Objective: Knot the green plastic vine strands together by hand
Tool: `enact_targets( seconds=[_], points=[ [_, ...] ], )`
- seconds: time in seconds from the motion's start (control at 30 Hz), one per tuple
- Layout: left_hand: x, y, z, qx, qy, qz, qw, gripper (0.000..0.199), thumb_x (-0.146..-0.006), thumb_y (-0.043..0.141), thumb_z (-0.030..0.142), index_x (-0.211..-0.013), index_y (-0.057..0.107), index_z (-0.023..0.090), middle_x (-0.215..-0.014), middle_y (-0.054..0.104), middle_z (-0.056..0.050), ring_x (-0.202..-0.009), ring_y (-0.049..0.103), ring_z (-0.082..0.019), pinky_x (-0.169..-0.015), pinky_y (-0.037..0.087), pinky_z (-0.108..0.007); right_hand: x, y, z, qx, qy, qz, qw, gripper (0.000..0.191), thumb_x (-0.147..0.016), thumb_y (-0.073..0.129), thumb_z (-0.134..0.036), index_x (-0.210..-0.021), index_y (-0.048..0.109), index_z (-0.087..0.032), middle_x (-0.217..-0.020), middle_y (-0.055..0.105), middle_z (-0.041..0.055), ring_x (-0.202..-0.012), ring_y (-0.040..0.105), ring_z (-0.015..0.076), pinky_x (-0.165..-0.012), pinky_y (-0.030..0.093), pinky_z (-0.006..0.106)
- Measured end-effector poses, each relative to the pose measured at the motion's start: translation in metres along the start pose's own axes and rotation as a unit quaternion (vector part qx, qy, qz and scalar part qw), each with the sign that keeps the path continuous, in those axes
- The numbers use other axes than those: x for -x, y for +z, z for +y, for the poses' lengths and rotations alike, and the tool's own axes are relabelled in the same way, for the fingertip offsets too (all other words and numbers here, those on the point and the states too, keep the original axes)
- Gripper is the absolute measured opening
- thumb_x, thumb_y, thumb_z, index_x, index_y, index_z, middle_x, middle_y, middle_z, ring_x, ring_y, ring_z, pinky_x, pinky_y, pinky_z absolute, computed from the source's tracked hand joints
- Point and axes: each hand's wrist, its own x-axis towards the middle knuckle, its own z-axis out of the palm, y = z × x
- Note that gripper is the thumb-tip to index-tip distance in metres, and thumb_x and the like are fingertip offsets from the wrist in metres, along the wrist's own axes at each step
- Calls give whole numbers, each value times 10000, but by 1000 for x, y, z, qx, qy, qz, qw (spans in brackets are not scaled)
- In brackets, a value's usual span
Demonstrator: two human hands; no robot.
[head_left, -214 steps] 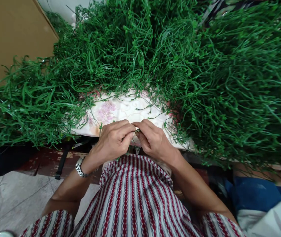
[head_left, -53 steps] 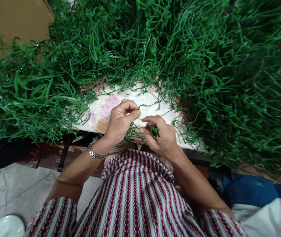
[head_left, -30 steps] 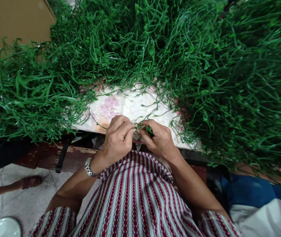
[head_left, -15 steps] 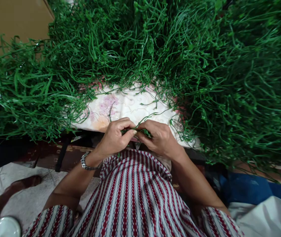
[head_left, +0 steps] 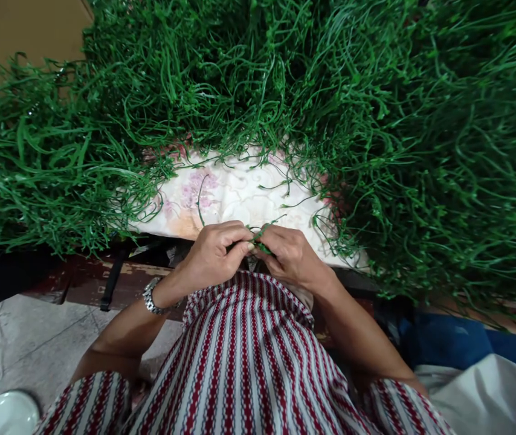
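My left hand [head_left: 218, 254], with a metal watch [head_left: 151, 297] at the wrist, pinches a thin green stem [head_left: 264, 229] between thumb and fingers. Close against it, my right hand [head_left: 292, 252] is closed on the same greenery, the fingertips of both nearly touching. Both are at the near edge of a white floral cloth [head_left: 249, 196]. A loose dark stem [head_left: 199, 199] lies on the cloth just beyond my left fingers. Large heaps of thin green stems [head_left: 222, 78] surround the cloth at the back and both sides.
Brown cardboard [head_left: 22, 30] stands at the back left. A white round dish [head_left: 6, 414] is on the floor at the lower left. Blue fabric [head_left: 448, 341] and pale fabric [head_left: 493, 393] are at the lower right.
Less of the held stem sticks out beyond my fingers. A foot seen at the lower left has left the view. The camera view has shifted slightly.
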Motion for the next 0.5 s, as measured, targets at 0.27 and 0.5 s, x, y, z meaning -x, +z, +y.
enact_targets(
  seconds=[0.27, 0.5],
  points=[
    [11, -23, 20, -120, 141, -185, 965, 214, -769, 418, 27, -611, 496, 149, -586, 481, 5, -552, 415, -107, -515, 292, -258, 7, -37, -25, 74, -89, -167, 979, 167, -823, 353, -76, -756, 477, -166, -691, 524, 29, -590, 436, 132, -547, 321, 255],
    [17, -25, 30, -160, 180, -197, 950, 214, -730, 413, 7, -596, 498, 151, -550, 477, 4, -533, 422, -116, -495, 273, -269, 12, -47, -37, 70, -93, -174, 978, 185, -879, 366, -107, -720, 437, -170, -669, 486, 11, -581, 395, 113, -558, 305, 253]
  ],
)
